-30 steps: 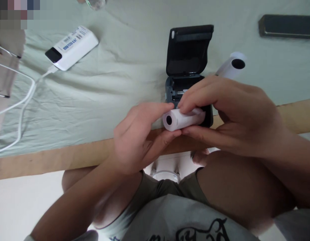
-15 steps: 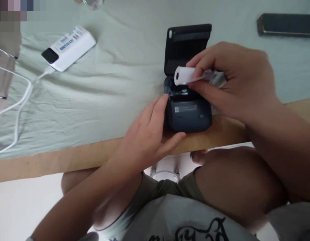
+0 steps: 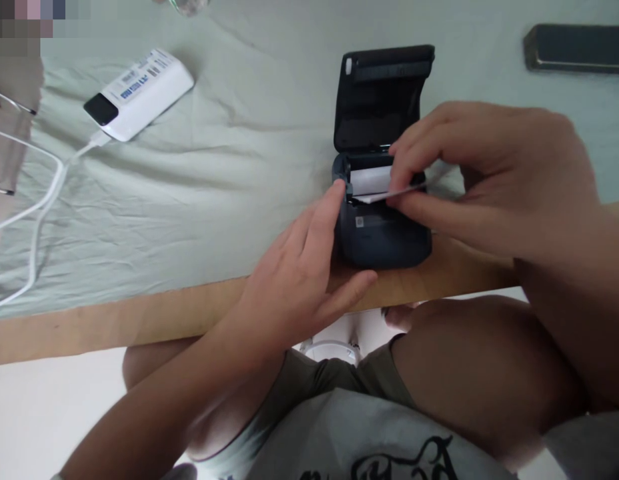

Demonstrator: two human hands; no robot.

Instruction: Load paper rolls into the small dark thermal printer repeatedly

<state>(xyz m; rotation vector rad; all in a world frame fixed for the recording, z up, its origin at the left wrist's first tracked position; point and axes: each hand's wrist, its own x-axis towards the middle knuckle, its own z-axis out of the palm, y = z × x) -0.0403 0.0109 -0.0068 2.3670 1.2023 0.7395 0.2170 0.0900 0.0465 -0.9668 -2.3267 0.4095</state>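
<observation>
A dark blue device [image 3: 387, 243] with its black lid [image 3: 379, 107] raised sits at the table's front edge. In its compartment lies a white paper roll [image 3: 369, 181], its right end covered by my right hand [image 3: 464, 167]. The thumb and fingers of that hand pinch the roll and its loose paper edge. My left hand [image 3: 299, 260] rests along the device's left side, fingertips at the compartment's corner, thumb spread out below the front. Its fingers do not wrap round the device.
A white power bank [image 3: 149, 97] with a dark display lies at the upper left, with a white cable [image 3: 59, 180] plugged in. At the upper right is a long dark case [image 3: 579, 48]. A pale green cloth [image 3: 239, 167] covers the table behind its wooden edge [image 3: 114, 317].
My right hand has lowered the paper roll from above the device into its compartment. The device and my left hand appear slightly farther right in view.
</observation>
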